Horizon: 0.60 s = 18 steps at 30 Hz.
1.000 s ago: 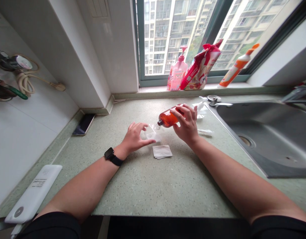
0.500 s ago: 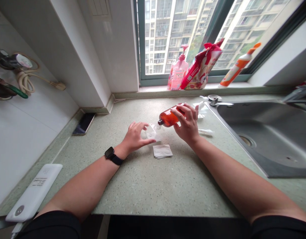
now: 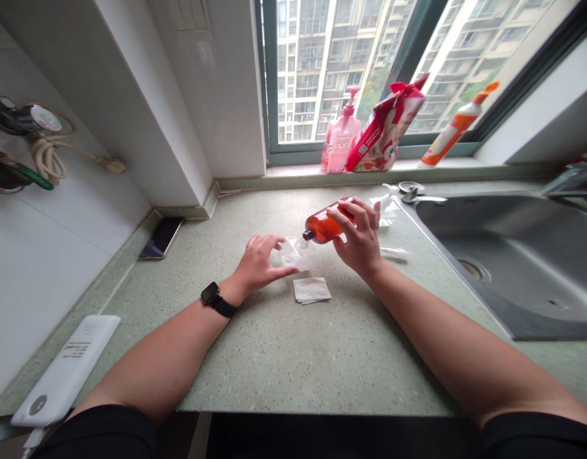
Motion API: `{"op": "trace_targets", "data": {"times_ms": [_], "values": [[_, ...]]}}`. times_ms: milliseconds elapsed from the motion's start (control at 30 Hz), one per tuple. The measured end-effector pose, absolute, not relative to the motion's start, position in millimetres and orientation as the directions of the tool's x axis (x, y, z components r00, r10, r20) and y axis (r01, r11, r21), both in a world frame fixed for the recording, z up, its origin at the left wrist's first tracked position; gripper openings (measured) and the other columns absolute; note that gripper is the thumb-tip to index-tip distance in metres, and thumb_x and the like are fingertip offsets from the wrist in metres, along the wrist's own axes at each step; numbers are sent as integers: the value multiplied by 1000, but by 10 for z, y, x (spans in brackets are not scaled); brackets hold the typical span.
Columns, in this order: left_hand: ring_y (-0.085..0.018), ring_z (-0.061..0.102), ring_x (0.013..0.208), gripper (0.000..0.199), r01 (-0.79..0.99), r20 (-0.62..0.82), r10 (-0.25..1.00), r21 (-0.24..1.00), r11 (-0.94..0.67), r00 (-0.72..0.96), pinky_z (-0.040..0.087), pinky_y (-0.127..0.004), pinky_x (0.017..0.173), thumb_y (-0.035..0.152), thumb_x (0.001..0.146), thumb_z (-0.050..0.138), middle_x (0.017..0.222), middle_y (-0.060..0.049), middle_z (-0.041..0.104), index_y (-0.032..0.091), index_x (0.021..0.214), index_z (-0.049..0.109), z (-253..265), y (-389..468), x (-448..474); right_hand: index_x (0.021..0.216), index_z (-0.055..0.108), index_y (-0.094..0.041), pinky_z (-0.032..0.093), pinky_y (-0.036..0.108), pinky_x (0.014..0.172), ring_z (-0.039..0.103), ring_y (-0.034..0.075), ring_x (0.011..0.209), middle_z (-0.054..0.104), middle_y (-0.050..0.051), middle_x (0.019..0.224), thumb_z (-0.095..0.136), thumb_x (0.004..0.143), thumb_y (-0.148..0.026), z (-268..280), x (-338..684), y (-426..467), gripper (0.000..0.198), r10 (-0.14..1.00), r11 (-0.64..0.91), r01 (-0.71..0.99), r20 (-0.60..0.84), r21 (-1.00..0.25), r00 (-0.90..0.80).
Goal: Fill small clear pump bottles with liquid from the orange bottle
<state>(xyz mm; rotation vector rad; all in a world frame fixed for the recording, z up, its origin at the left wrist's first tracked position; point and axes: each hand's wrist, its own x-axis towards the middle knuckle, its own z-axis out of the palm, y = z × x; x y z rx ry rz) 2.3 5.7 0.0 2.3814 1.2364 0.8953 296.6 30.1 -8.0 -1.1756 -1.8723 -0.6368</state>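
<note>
My right hand (image 3: 361, 239) grips an orange-red see-through bottle (image 3: 323, 227), tilted with its dark threaded mouth down and to the left. That mouth sits right at the threaded neck of a clear plastic bottle (image 3: 294, 255). Thumb and fingers of my left hand (image 3: 262, 260) curve around this clear bottle, whose outline is faint against the counter. No liquid stream can be made out between the two. Just in front lies a folded white tissue (image 3: 312, 290). Right of my right hand is a small whitish piece (image 3: 394, 254), its kind unclear.
A steel sink (image 3: 522, 328) takes up the right side. A phone (image 3: 162, 238) and a white power bank (image 3: 66, 370) lie at left. On the sill stand a pink pump bottle (image 3: 341, 143), a red pouch (image 3: 386, 131) and an orange-white bottle (image 3: 450, 135).
</note>
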Motion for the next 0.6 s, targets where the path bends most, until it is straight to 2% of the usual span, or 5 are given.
{"op": "trace_targets", "data": {"times_ms": [600], "values": [[-31, 74, 113, 72, 618, 383, 815, 531, -580, 435, 30, -67, 131, 70, 78, 89, 115, -5, 77, 26, 129, 62, -4, 58, 20, 156, 49, -44, 21, 73, 134, 47, 37, 152, 59, 5, 149, 67, 86, -9, -67, 2968, 298, 81, 494, 432, 902, 839, -8, -229]]}}
